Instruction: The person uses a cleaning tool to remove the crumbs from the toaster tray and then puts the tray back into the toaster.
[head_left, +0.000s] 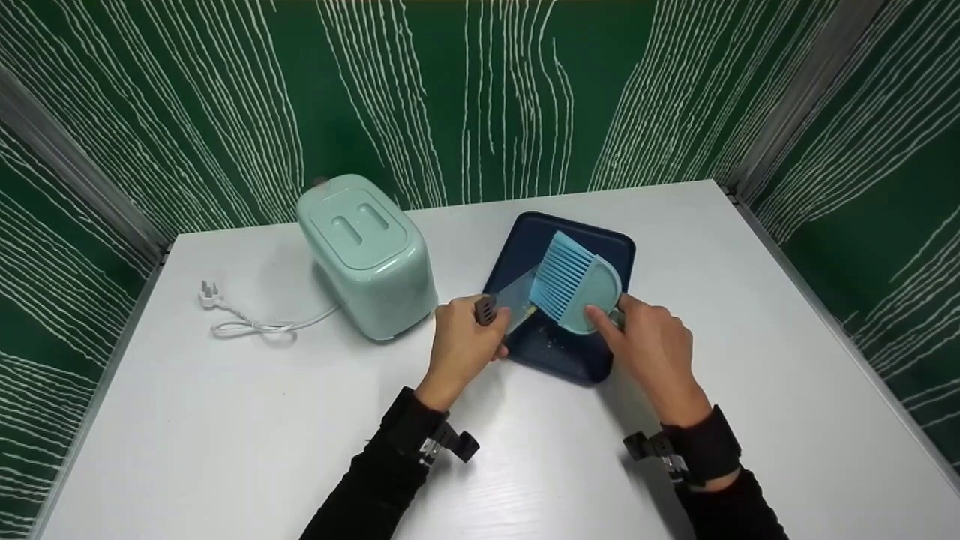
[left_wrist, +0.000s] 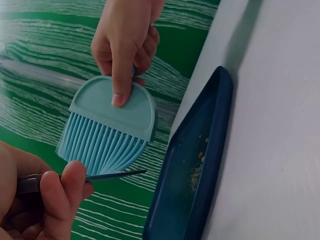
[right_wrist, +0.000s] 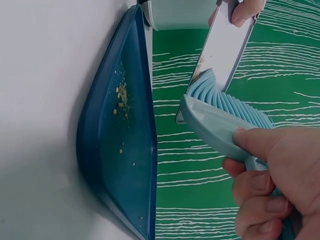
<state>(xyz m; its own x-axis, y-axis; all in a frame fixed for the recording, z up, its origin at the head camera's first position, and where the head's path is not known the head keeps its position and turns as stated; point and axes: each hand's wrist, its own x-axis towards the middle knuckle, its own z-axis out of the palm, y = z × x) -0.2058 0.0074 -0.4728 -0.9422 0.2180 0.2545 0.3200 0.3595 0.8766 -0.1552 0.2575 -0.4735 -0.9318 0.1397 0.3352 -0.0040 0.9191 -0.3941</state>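
Observation:
My left hand [head_left: 459, 337] grips the dark handle [head_left: 486, 309] of a thin, flat crumb tray [right_wrist: 229, 42], held tilted above a navy tray. In my right hand [head_left: 660, 349] is a light-blue brush [head_left: 598, 296], its handle wrapped by the fingers and the thumb pressed on its rounded head. The bristles [right_wrist: 230, 106] bend against the crumb tray's surface, where a few crumbs [right_wrist: 201, 66] cling. Below, the navy tray [head_left: 525, 225] lies on the table with loose crumbs [right_wrist: 121, 97] scattered inside it.
A mint-green toaster [head_left: 375, 292] stands left of the navy tray, its lid on top. From it a white power cord [head_left: 259, 327] runs left to a plug [head_left: 210, 294] on the white table [head_left: 225, 427]. Green panels [head_left: 495, 97] with white lines enclose the back and sides.

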